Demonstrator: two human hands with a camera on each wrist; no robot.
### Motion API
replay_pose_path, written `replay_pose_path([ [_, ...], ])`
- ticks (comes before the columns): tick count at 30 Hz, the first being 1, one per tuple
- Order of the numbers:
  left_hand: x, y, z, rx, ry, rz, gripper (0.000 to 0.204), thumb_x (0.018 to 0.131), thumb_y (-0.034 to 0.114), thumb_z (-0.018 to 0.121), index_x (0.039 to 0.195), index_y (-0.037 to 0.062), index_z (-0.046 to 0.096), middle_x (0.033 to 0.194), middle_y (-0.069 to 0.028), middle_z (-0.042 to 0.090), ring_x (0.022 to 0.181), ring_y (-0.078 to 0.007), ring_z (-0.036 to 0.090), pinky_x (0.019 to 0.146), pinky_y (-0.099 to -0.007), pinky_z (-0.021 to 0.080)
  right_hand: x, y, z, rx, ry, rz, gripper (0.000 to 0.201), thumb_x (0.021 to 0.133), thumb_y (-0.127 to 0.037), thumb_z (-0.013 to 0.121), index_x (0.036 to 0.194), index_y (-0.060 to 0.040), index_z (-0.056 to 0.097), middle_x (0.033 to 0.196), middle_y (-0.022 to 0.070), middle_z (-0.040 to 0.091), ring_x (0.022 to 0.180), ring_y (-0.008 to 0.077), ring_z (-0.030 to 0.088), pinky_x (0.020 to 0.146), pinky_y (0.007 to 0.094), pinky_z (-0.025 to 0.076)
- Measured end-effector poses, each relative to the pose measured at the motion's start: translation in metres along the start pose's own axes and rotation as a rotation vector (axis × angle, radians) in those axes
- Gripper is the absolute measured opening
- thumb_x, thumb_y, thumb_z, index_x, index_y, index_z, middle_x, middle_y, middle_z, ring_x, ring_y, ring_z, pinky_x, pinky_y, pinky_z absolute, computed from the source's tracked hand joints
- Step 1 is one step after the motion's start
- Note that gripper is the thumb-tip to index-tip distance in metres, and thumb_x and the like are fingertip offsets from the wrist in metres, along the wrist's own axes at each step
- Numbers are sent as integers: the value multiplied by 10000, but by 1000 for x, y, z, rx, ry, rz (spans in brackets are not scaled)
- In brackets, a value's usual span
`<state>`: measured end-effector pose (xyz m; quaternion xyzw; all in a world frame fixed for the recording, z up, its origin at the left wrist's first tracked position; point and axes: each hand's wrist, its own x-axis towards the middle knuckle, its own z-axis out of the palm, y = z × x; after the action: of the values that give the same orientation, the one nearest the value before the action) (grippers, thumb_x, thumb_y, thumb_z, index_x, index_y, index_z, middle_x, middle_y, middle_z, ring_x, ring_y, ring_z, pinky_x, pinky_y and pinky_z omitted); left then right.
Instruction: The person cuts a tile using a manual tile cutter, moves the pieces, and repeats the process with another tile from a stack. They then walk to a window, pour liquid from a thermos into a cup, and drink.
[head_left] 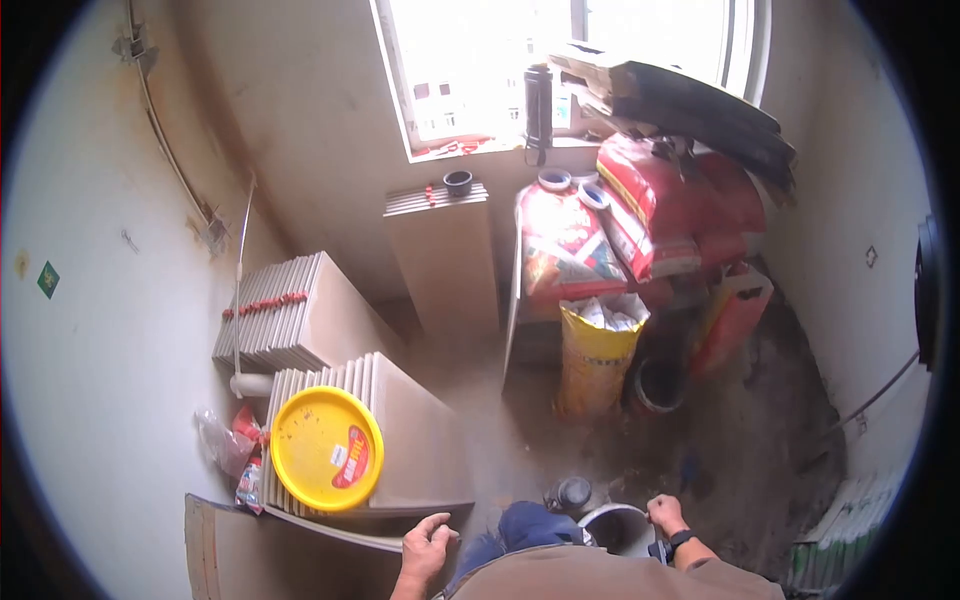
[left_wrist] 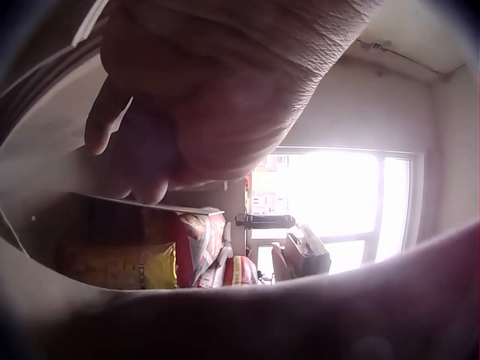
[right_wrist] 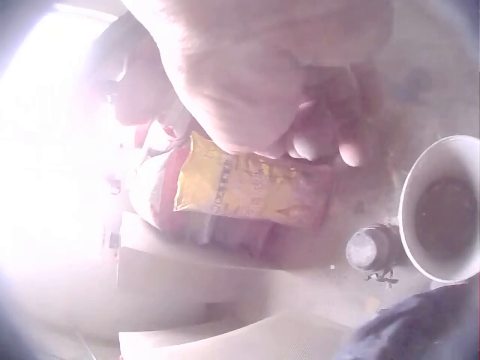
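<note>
My left hand (head_left: 428, 548) hangs at the left of my lap with fingers loosely bent, beside the edge of stacked tiles. Nothing shows in its grasp in the left wrist view, where the hand (left_wrist: 217, 97) fills the top. On the other side, my right hand (head_left: 667, 513) is over the right side of a white bucket (right_wrist: 406, 217). Its fingers (right_wrist: 304, 142) curl loosely around nothing visible in the right wrist view, apart from the bucket there. A small dark container with a grey round top (head_left: 573, 492) stands on the floor beside the bucket.
A yellow round lid (head_left: 320, 450) lies on the front tile stack (head_left: 420, 440); more tiles (head_left: 310, 310) lean behind it. An open yellow sack (head_left: 597, 365) stands before red-and-white bags (head_left: 570, 240). A dark bucket (head_left: 660, 385) sits beside the sack. Green-edged packs (head_left: 850, 535) line the right wall.
</note>
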<state>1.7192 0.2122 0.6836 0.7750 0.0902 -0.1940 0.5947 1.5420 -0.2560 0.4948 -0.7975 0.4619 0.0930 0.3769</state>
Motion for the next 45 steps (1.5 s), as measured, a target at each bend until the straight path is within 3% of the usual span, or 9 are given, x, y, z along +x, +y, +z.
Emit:
replay_pose_path([
  [7, 73, -10, -13, 33, -82, 34, 211, 762, 29, 500, 830, -15, 695, 899, -92, 720, 843, -147, 665, 830, -294, 518, 18, -43, 8, 166, -110, 152, 209, 749, 52, 572, 916, 31, 695, 701, 125, 660, 574, 183, 625, 510, 315, 498],
  [14, 138, 28, -6, -67, -120, 108, 170, 789, -14, 485, 802, -8, 655, 936, -94, 717, 890, -172, 647, 847, -307, 503, 123, -114, 28, 14, -95, 107, 143, 682, -94, 657, 770, -110, 770, 803, 130, 720, 780, 261, 697, 740, 350, 540],
  [22, 185, 113, -6, 52, -139, -51, 179, 840, 63, 541, 860, -17, 700, 865, -87, 714, 874, -173, 651, 843, -303, 497, 163, -222, 11, 19, -101, 183, 327, 803, -319, 618, 690, -33, 729, 629, 95, 664, 576, 199, 616, 594, 343, 492],
  [23, 202, 89, -17, -1, -221, -210, 342, 802, 168, 672, 1077, -34, 645, 967, -119, 693, 937, -204, 641, 872, -325, 494, 172, -218, 15, -50, -151, 197, 246, 772, -256, 646, 780, -30, 741, 746, 111, 705, 684, 204, 662, 657, 326, 516],
  [26, 217, 96, 3, 118, 60, -292, 271, 890, 218, 608, 885, -29, 717, 910, -102, 721, 866, -160, 648, 891, -297, 482, 193, -177, 45, 49, -75, -149, 242, 740, -183, 669, 914, -31, 740, 907, 129, 722, 818, 223, 688, 725, 322, 533],
  [30, 243, 99, 21, 139, 24, -14, 538, 886, 376, 649, 1260, -5, 582, 1120, -146, 679, 1065, -204, 636, 945, -344, 477, 174, -217, 35, 121, -180, -39, 419, 709, -179, 673, 1112, -65, 691, 1062, 157, 699, 1001, 283, 670, 917, 338, 502],
  [37, 325, 131, 52, 860, -518, -5, 785, 856, 572, 572, 1446, 88, 388, 1448, -226, 414, 1366, -342, 374, 1119, -397, 312, 100, -197, 103, 889, -849, 141, 791, 914, -475, 557, 1516, -76, 234, 1537, 78, 289, 1407, 212, 261, 1148, 318, 187],
  [40, 358, 72, 53, 1112, -806, -74, 767, 870, 559, 566, 1465, 118, 364, 1488, -211, 362, 1391, -332, 334, 1134, -385, 283, 79, -202, 77, 950, -877, 486, 778, 921, -427, 552, 1518, -62, 212, 1541, 87, 276, 1407, 209, 265, 1149, 320, 186],
  [45, 411, 102, 40, 1122, -867, -3, 558, 773, 154, 567, 1328, 109, 545, 1153, -198, 645, 1073, -321, 627, 924, -364, 497, 71, -174, 42, 294, -679, 232, 752, 871, -190, 608, 1487, 17, 230, 1418, 207, 460, 1260, 287, 501, 1027, 347, 406],
])
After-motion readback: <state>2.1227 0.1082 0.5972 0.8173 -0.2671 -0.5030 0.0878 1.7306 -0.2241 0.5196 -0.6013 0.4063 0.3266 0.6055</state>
